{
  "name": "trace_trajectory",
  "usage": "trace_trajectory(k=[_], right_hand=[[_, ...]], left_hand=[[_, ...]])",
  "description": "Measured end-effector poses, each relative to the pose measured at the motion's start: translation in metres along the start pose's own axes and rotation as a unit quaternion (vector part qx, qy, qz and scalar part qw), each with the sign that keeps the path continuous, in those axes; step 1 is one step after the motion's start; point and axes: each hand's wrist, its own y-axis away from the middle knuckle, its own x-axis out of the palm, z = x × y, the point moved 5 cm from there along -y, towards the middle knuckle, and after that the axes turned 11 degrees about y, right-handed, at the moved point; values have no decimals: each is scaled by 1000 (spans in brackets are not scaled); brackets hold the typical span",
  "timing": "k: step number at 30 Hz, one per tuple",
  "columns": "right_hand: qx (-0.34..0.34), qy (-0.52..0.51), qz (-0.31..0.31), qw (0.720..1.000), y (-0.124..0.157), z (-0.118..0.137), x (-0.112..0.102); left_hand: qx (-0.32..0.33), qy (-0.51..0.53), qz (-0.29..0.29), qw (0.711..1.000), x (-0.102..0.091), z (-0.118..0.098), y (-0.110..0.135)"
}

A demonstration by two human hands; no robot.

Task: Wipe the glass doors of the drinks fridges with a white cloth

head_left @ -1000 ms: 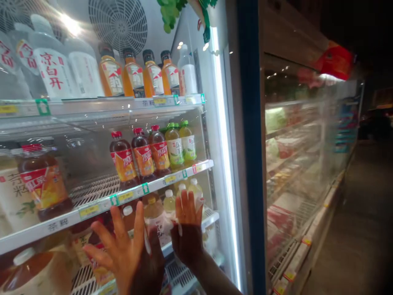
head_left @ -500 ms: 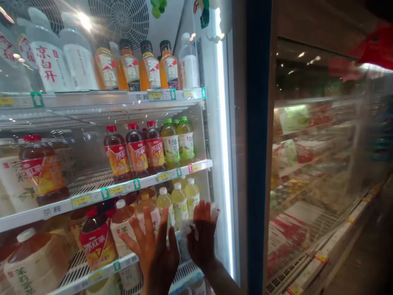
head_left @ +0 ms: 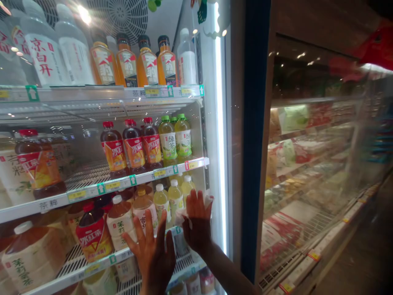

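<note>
My left hand (head_left: 152,250) is spread open, its palm toward the glass door of a drinks cooler, and it holds nothing. Beside it on the right, my right hand (head_left: 197,223) lies against the glass with fingers stretched and close together. A crumpled white tissue (head_left: 181,216) sits under that palm, poking out at both sides. Through the door, small pale-yellow bottles (head_left: 175,196) with white caps show behind the fingertips. A bottle with an orange cap (head_left: 143,203) appears just above my left fingers.
Cooler shelves (head_left: 113,184) hold red-labelled tea bottles (head_left: 114,149), green tea bottles (head_left: 168,139) and, higher up, amber bottles (head_left: 148,61). A bright light strip (head_left: 220,123) runs down the door's right side. Past a dark blue post (head_left: 256,123) stands another glass-fronted case (head_left: 307,172) with packaged goods.
My right hand has moved slightly up the glass with the tissue. The left hand stays spread in nearly the same place. The whole view has shifted a little.
</note>
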Motion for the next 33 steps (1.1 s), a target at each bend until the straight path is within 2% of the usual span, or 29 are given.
trace_trajectory(k=[3, 5, 8, 11, 13, 15, 17, 19, 21, 24, 30, 33], right_hand=[[16, -1, 7, 1000, 3, 1, 0], [-6, -3, 20, 1000, 15, 0, 1], [-26, -1, 17, 1000, 15, -20, 4], [58, 3, 17, 998, -5, -57, 9], [109, -3, 29, 994, -3, -71, 12], [113, -12, 40, 993, 17, -69, 13], [83, -16, 44, 995, 40, -62, 14], [53, -17, 49, 997, 50, -60, 16], [73, -15, 50, 996, 44, -69, 17], [146, -6, 55, 988, 30, -84, 17], [115, -38, 58, 991, 44, -71, 13], [165, -36, 46, 985, 27, -83, 12]], left_hand=[[-10, 19, 3, 1000, -2, -6, 0], [-9, 38, 0, 999, -3, -12, 0], [-9, 62, -2, 998, -3, -18, 0], [-11, 67, 0, 998, -3, -20, -2], [-4, 67, 3, 998, -3, -21, -3], [1, 68, 3, 998, -3, -21, -4], [7, 69, 3, 998, -3, -22, -4], [10, 71, 2, 997, -3, -22, -4], [13, 75, -1, 997, -3, -23, -5], [11, 82, -7, 997, -4, -22, -7], [13, 89, -5, 996, -3, -19, -6], [6, 80, 0, 997, -2, -18, -5]])
